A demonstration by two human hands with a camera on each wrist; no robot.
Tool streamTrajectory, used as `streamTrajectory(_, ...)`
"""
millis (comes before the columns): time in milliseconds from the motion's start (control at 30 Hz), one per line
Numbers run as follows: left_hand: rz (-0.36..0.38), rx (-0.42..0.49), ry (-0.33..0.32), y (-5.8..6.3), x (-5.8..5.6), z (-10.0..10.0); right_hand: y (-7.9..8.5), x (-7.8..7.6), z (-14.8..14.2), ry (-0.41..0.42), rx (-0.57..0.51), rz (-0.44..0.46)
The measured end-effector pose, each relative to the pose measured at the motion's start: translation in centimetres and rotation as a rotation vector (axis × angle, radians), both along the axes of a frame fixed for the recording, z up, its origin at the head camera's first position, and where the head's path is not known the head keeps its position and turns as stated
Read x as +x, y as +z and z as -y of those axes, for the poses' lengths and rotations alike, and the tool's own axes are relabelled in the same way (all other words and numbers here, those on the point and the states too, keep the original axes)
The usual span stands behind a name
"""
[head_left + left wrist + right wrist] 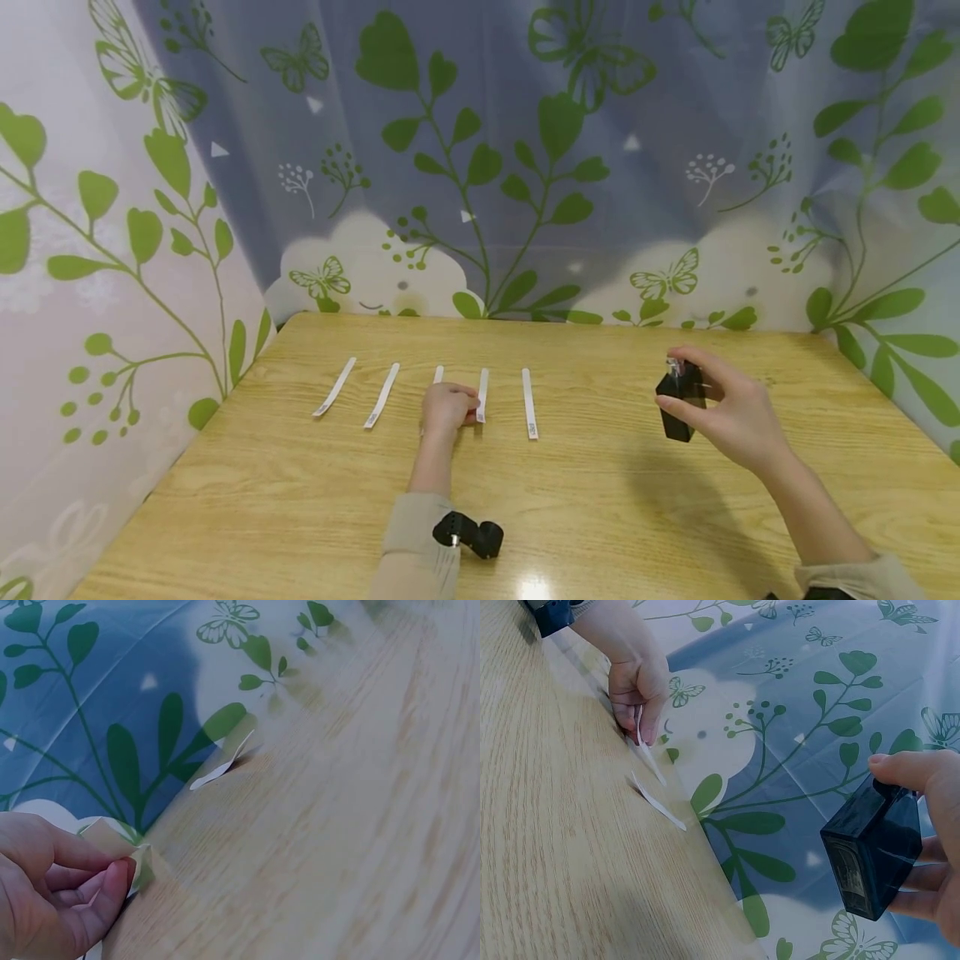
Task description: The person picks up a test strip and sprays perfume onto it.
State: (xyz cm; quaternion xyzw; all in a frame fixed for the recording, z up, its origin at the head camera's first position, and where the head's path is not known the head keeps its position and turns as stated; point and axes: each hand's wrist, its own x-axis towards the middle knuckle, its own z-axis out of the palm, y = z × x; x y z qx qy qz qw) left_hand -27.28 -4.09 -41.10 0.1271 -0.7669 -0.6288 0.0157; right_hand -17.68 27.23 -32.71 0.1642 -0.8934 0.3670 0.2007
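Observation:
My left hand (447, 407) pinches a white paper strip (483, 385) near its lower end, as the right wrist view also shows. Partly behind that hand lies another paper strip (438, 373). Raised over the right side of the table, my right hand (738, 412) holds a black spray bottle (679, 408), apparently perfume, with a finger on its clear top. The bottle (877, 847) is tilted in the right wrist view, gripped between thumb and fingers. To the right of the left hand lies a separate paper strip (530, 403), curled slightly off the wood in the left wrist view.
Two more paper strips, a far-left strip (334, 387) and its neighbour (382, 395), lie left of the hands, small print at their near ends. All rest on a wooden table (570, 517). A patterned curtain (480, 167) hangs along the back edge.

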Motion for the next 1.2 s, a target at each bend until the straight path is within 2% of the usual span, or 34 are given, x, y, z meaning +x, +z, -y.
streamTrajectory(300, -0.023, -0.112, 0.046, 0.0, 0.2, 0.2, -0.1, 0.1, 0.1, 0.015, 0.024, 0.012)
streamTrajectory(433, -0.023, -0.163, 0.041, -0.1, 0.2, 0.1, -0.2, 0.1, 0.2, 0.017, 0.02, 0.013)
streamTrajectory(600, -0.026, -0.179, 0.018, 0.1, 0.3, 0.1, -0.3, 0.1, 0.0, 0.026, 0.014, 0.007)
streamTrajectory(833, -0.065, -0.263, -0.011, 1.1, 0.7, 0.0, -0.4, 0.1, -0.2, 0.028, 0.013, 0.006)
streamTrajectory(1000, -0.09, -0.229, -0.051, 2.3, 1.0, -0.1, -0.2, 0.1, -0.3, 0.023, 0.016, 0.006)
streamTrajectory(1200, -0.062, -0.153, -0.105, 3.2, 0.9, -0.4, 0.0, 0.2, -0.4, 0.016, 0.014, 0.009)
